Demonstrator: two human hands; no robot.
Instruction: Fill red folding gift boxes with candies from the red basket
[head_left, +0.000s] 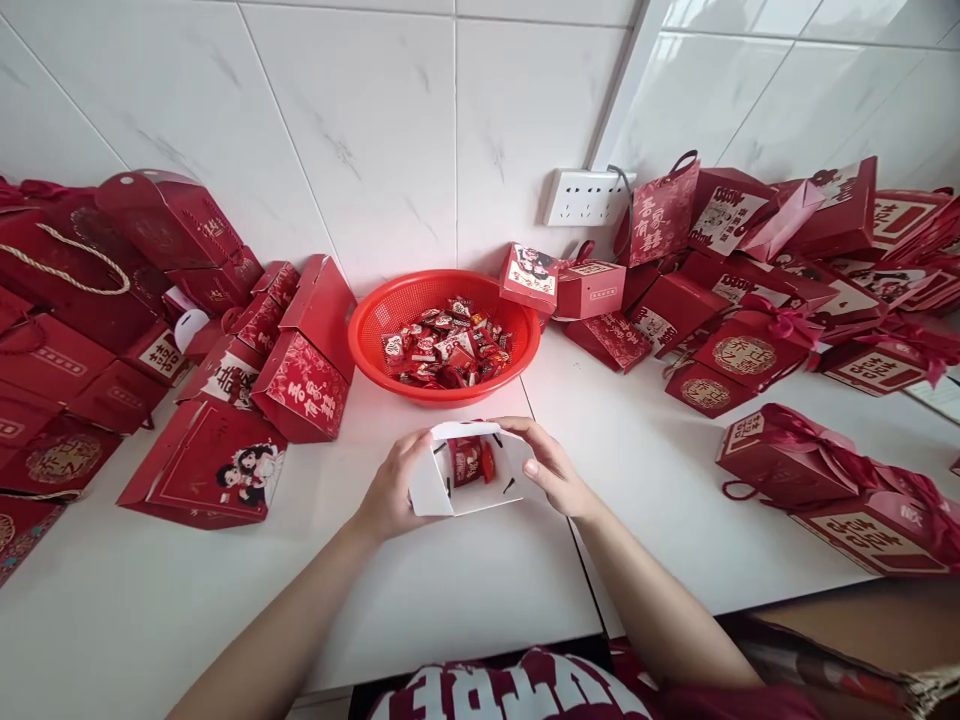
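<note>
Between my two hands is a small gift box (431, 480), its top open toward me and its white inside showing. Red-wrapped candies (469, 462) lie at the bottom of it, and short dark cord ends poke through its walls. My left hand (394, 487) grips the box's left side. On the other side, my right hand (553, 468) is closed round the right wall, thumb over the top edge. Just beyond the box stands a red plastic basket (367, 345) with a heap of wrapped candies (450, 345) in it.
Red gift boxes (304, 385) crowd the left of the white table (450, 610). More red boxes (739, 345) are piled along the right, some tied with ribbon. A power strip (586, 198) is on the tiled wall behind. One small box (529, 278) leans at the basket's right rim.
</note>
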